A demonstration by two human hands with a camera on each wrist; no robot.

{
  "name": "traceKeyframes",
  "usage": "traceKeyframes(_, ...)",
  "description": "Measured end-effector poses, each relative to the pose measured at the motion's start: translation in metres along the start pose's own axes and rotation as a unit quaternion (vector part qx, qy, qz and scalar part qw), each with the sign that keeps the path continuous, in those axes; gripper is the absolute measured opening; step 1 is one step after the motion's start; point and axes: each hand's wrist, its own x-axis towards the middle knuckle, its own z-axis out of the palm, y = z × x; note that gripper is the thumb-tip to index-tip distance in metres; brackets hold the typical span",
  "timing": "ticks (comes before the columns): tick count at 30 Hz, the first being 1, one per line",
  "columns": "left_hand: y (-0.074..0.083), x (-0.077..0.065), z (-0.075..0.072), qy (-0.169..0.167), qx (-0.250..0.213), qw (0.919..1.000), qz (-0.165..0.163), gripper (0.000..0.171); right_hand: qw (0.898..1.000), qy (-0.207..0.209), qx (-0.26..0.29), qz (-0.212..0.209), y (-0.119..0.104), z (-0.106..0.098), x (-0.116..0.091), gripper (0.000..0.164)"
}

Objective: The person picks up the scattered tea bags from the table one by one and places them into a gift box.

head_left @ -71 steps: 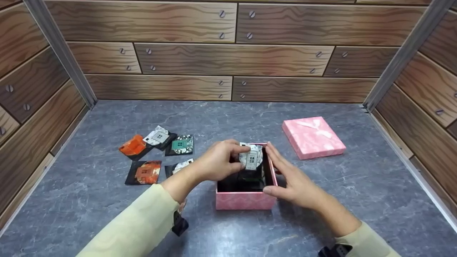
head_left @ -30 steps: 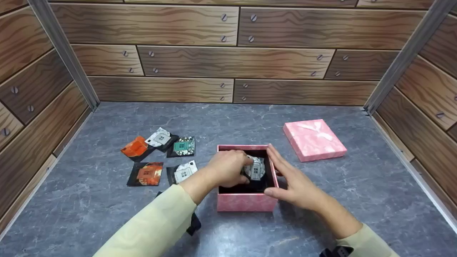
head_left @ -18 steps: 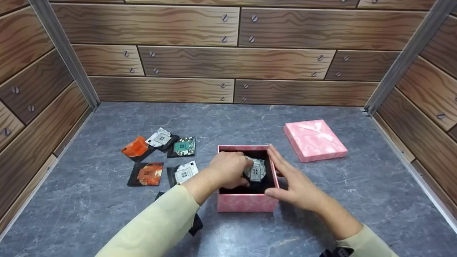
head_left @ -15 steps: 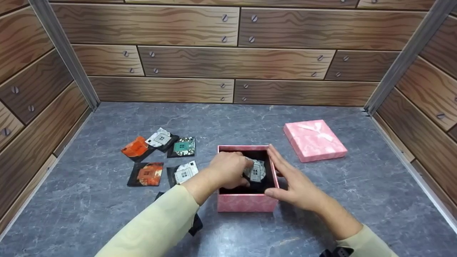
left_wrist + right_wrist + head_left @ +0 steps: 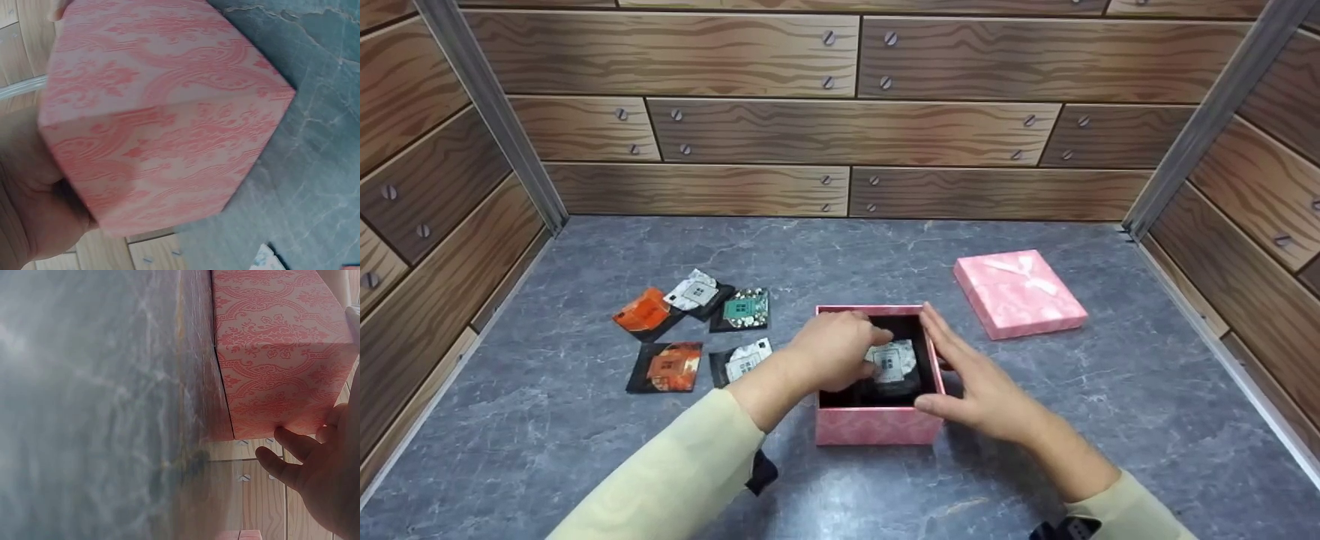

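Nearest are pale yellow sleeves (image 5: 660, 480) on both arms, w/ a small blk device (image 5: 763, 472) strapped by the L wrist & a similar one by the R. Just ahead, btwn the hands, sits a lidless pink box (image 5: 877, 427), dark inside, upright on the grey marbled tabletop (image 5: 840, 251); both wrist views show its outer walls in a scrolly pink pattern. R hand (image 5: 975, 390) is spread, fingers fairly straight, tips touching the box's R side, thumb by the near R corner. L hand (image 5: 832, 352) reaches in over the L rim, index & thumb apart at a blk/wht packet (image 5: 896, 371); can't tell if it's pinched, other fingertips hidden. That packet is inside the box, just R of the L thumb, printed side up. To the L of the L hand, loose on the table: a second blk/wht pkt (image 5: 744, 360), partly behind the forearm, & an orange-print pkt (image 5: 666, 367) beside it. A bit farther, same side, three close together: grn pkt (image 5: 741, 309), bright-orange pkt (image 5: 643, 309), grey-wht pkt (image 5: 697, 291). Beyond the R hand, well apart from the box: pink lid (image 5: 1020, 294) w/ pale ribbon-bow design. Bkgd: wood-plank-pattern walls (image 5: 750, 131), metal corner posts (image 5: 495, 120).
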Motion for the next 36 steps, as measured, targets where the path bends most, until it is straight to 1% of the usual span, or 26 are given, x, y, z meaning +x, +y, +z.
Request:
traceKeyframes(3,-0.003,-0.007,-0.010,0.024,-0.030,0.9992,0.011,0.045,1.000,0.000,0.000,0.001,-0.001,0.000,0.000,0.103)
traceKeyframes(6,-0.009,-0.017,-0.020,0.050,-0.069,0.9962,0.018,0.044,1.000,-0.001,0.003,0.003,-0.001,0.000,0.000,0.103)
traceKeyframes(11,-0.027,-0.042,-0.037,0.083,-0.132,0.9878,0.005,0.047,1.000,0.001,0.002,-0.005,-0.001,0.001,0.002,0.103)
traceKeyframes(16,-0.049,-0.069,-0.051,0.132,-0.173,0.9760,-0.011,0.047,1.000,0.006,-0.011,-0.005,-0.001,0.000,0.001,0.104)
traceKeyframes(18,-0.058,-0.080,-0.055,0.147,-0.187,0.9711,-0.025,0.047,1.000,0.006,-0.013,-0.002,-0.001,0.000,0.001,0.104)
traceKeyframes(21,-0.072,-0.097,-0.057,0.158,-0.208,0.9639,-0.050,0.048,1.000,0.004,-0.013,-0.002,-0.001,0.001,0.001,0.104)
traceKeyframes(25,-0.094,-0.114,-0.057,0.178,-0.226,0.9546,-0.078,0.047,1.000,0.004,-0.016,-0.003,-0.001,0.002,0.001,0.104)
traceKeyframes(31,-0.125,-0.135,-0.052,0.198,-0.240,0.9420,-0.126,0.044,1.000,0.004,-0.020,0.003,-0.001,0.002,0.001,0.104)
traceKeyframes(36,-0.148,-0.150,-0.047,0.205,-0.238,0.9360,-0.159,0.043,1.000,0.004,-0.021,0.008,0.000,0.002,0.002,0.104)
